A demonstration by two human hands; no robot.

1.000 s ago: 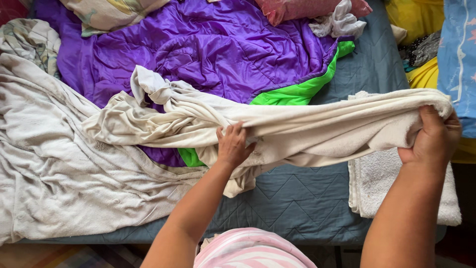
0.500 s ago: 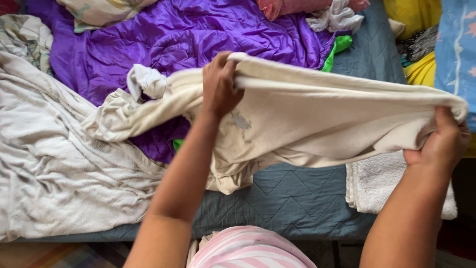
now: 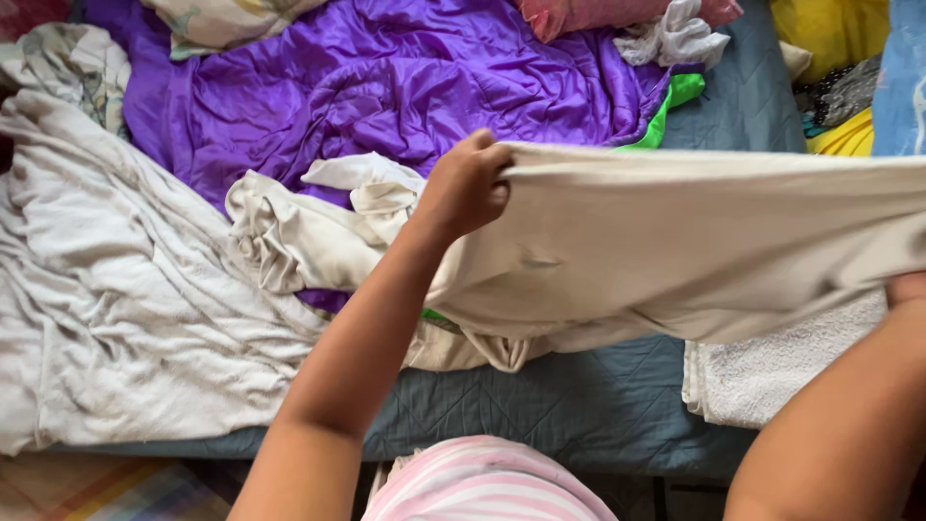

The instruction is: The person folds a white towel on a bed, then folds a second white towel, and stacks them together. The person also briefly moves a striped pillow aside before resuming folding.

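**Cream Cloth Lifted and Stretched, No Fold Yet Made**

Above the blue-grey quilted mattress, 1 cream cloth was held taut in the air between 2 hands. The left hand was closed in a fist on the cloth's upper edge, over the middle of the mattress. The right hand sat at the mattress's right side, mostly off the edge of the view and hidden behind the cloth; only a sliver of it showed, so its grip could not be told, though the cloth ran straight toward it.

As a judgement, the work stood early. The raised part was spread flat and looked ready for a first fold, but none had been made. The cloth's left tail remained bunched and twisted on the mattress, lying over the purple quilt and not yet drawn up.

On the mattress's right side, beneath the raised cloth, lay 1 folded white towel, seemingly finished. Across the mattress's left side sprawled a large crumpled off-white sheet, unfolded. More loose items, a pink piece and a white rag, waited along the mattress's far edge.
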